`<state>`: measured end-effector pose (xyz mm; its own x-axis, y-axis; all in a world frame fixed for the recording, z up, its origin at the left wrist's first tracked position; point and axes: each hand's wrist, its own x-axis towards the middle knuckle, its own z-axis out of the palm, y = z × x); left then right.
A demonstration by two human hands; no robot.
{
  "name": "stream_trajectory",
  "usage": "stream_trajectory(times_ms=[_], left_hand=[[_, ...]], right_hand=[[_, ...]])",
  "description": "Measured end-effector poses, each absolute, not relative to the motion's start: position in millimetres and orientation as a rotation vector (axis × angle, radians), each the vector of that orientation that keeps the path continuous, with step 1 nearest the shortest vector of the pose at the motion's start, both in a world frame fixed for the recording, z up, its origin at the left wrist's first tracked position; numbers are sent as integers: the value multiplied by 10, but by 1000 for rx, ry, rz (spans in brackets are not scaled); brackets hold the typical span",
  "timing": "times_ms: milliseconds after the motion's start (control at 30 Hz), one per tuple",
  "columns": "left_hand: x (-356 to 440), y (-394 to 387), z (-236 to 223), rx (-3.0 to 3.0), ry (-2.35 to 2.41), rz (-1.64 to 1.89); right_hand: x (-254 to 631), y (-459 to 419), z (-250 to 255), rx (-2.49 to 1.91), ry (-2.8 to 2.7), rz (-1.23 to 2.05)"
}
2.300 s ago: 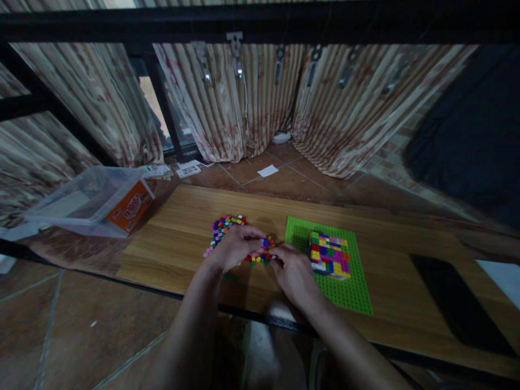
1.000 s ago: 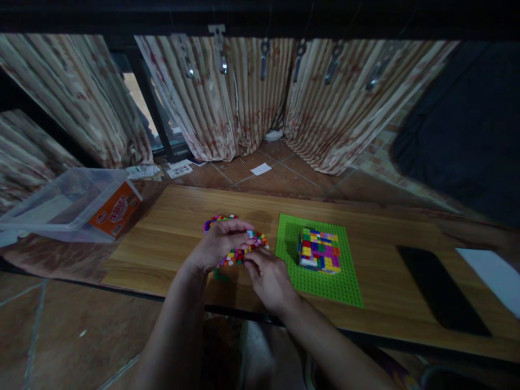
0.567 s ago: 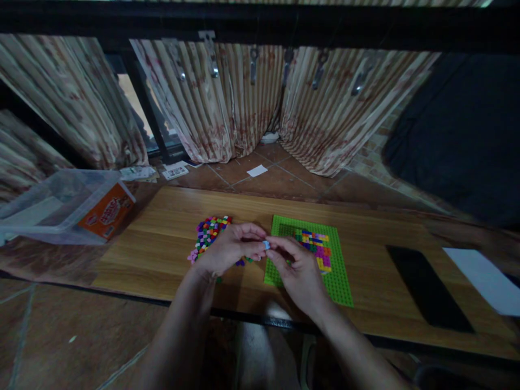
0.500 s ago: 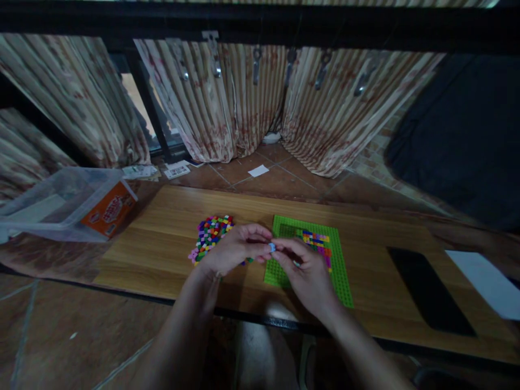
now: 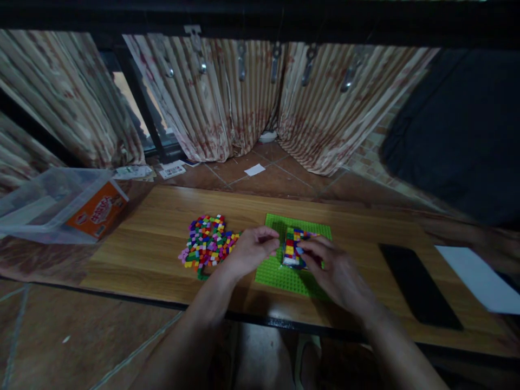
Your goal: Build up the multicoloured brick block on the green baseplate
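A green studded baseplate (image 5: 272,277) lies on the wooden table and bears a block of many-coloured toy bricks (image 5: 290,246). Over that block, my right hand (image 5: 335,271) pinches a small light blue brick (image 5: 299,251) between thumb and fingertips, at or just above the other bricks; contact cannot be made out. My left hand (image 5: 252,250) hovers at the plate's left side, its thumb and fingers apart and nothing visible between them. To its left is a spread pile of loose small bricks (image 5: 207,238), partly behind that hand. My right hand hides the right part of the block.
A clear plastic bin (image 5: 52,216) with an orange label stands beyond the table's left end. On the table's right (image 5: 361,227) lie a black flat slab (image 5: 418,287) and a white sheet (image 5: 479,279). Curtains (image 5: 219,108) hang behind; papers lie on the tiled floor.
My hands, together at the light blue brick before, have parted. The right hand has carried the brick onto the block; the left has let go. The view has shifted slightly.
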<state>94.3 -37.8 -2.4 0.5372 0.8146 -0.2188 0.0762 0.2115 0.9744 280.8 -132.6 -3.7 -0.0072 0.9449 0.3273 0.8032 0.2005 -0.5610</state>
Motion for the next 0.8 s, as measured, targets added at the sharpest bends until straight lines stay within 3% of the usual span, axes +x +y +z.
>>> stream_trajectory(times_ms=[800], left_hand=[[1097, -438, -199, 1533, 890, 656]], right_hand=[[2822, -1289, -133, -1653, -1783, 62]])
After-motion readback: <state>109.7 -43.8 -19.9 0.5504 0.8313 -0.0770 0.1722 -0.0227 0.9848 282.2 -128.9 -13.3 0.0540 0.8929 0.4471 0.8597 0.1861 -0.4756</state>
